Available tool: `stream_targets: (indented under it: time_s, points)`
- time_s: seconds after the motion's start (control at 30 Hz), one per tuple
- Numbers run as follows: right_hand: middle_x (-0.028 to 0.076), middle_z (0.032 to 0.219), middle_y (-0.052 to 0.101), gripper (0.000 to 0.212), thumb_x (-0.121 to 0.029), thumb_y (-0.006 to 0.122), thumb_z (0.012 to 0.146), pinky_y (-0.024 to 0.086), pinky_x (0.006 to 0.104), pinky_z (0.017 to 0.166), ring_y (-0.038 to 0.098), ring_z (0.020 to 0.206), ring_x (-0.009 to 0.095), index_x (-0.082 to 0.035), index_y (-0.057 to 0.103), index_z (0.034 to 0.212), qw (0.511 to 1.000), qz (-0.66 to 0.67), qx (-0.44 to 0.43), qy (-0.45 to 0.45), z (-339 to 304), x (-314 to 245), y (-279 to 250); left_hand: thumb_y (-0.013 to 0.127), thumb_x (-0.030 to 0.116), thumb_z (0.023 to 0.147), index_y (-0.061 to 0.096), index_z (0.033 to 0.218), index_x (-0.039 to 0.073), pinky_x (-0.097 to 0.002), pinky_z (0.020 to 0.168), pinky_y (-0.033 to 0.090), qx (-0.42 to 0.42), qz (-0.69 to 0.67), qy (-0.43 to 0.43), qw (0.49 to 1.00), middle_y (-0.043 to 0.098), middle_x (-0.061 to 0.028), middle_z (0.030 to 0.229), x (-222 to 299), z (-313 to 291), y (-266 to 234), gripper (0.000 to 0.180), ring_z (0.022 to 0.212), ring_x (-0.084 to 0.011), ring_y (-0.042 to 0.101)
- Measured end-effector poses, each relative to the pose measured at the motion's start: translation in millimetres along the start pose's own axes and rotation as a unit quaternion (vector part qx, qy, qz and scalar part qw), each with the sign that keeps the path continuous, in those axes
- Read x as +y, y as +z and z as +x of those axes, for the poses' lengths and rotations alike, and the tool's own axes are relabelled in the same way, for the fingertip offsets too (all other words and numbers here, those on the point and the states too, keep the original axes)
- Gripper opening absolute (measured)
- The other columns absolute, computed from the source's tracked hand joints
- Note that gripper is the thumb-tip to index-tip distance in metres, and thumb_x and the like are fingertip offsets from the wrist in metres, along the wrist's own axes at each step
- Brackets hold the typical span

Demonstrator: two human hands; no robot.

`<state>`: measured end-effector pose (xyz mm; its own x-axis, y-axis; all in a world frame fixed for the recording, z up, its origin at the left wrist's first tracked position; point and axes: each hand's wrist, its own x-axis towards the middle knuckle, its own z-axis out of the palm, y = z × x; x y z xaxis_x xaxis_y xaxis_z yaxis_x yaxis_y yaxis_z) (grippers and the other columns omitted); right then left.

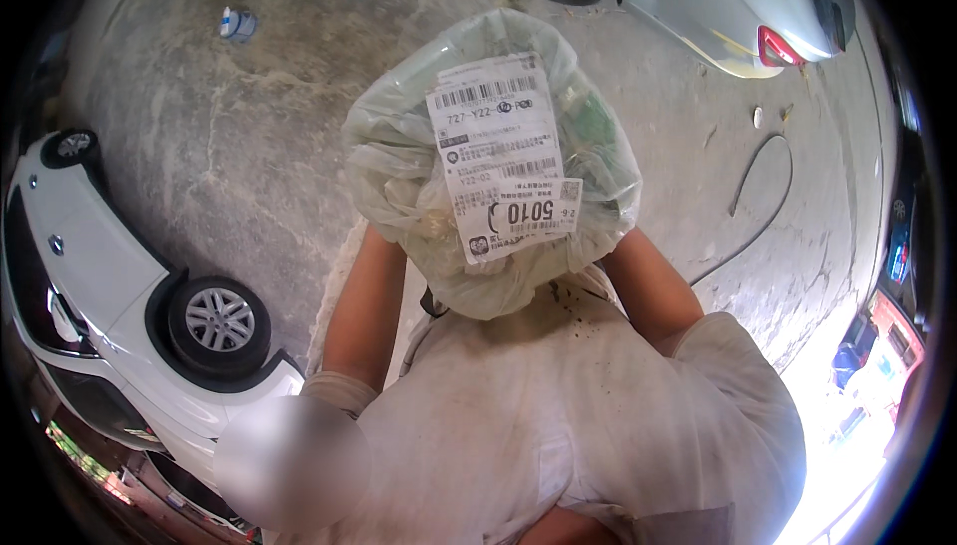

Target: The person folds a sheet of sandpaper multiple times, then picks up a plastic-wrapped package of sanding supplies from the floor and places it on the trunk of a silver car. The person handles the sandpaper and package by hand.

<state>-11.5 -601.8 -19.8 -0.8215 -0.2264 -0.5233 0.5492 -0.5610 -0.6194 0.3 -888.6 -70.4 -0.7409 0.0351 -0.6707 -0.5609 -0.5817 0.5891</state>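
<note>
A bulky pale-green, see-through plastic bag (389, 136) is raised in front of my chest. On its top lies a white paper label (498, 156) with barcodes, creased and overlapped by a second sticker (533, 208). Green and yellowish contents show dimly through the plastic, too unclear to name. My left forearm (361, 306) runs up to the bag's lower left side, and my right forearm (653, 291) reaches its lower right side. Both hands are underneath, bearing the bag between them; its plastic hides their fingers.
A white car (110, 286) stands at the left, a silver car (698, 6) at the far right. On the concrete floor (249, 136) are a small blue-and-white container (237, 24) and, at the right, a curved dark hose or cable (773, 216).
</note>
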Motion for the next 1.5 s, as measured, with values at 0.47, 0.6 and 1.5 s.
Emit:
stream_targets:
  time_s: [0.47, 0.6, 1.5]
  points:
    - [0.011, 0.151, 0.045, 0.060, -0.044, 0.031, 0.109, 0.028, 0.0356, 0.117, 0.040, 0.140, 0.024, -0.002, 0.038, 0.151, 0.987, -0.133, -0.001, -0.091, 41, -21, -7, 0.040, 0.046, 0.106, 0.035, 0.150, 0.003, -0.0384, 0.113, 0.035, 0.013, 0.095, 0.170, 0.981, 0.045, -0.0119, 0.148, 33, -35, 90, 0.062, 0.139, -0.0249, 0.041]
    - [0.012, 0.153, 0.043, 0.060, -0.043, 0.029, 0.109, 0.027, 0.0350, 0.118, 0.038, 0.142, 0.024, -0.001, 0.037, 0.152, 0.977, -0.187, 0.025, -0.103, 33, -36, 13, 0.064, 0.030, 0.097, 0.021, 0.155, 0.002, -0.0385, 0.115, 0.030, -0.005, 0.259, 0.263, 0.929, 0.034, -0.0135, 0.154, 47, -61, 126, 0.078, 0.141, -0.0276, 0.035]
    - [0.011, 0.125, 0.058, 0.077, 0.003, 0.069, 0.073, 0.046, 0.0444, 0.098, 0.055, 0.111, 0.036, -0.021, 0.048, 0.144, 0.665, -0.661, -0.049, -0.345, 28, -72, 108, 0.081, 0.007, 0.073, 0.019, 0.156, 0.006, -0.0409, 0.116, 0.031, 0.028, 0.317, 0.310, 0.896, 0.037, -0.0206, 0.149, 37, -43, 116, 0.104, 0.139, -0.0320, 0.039]
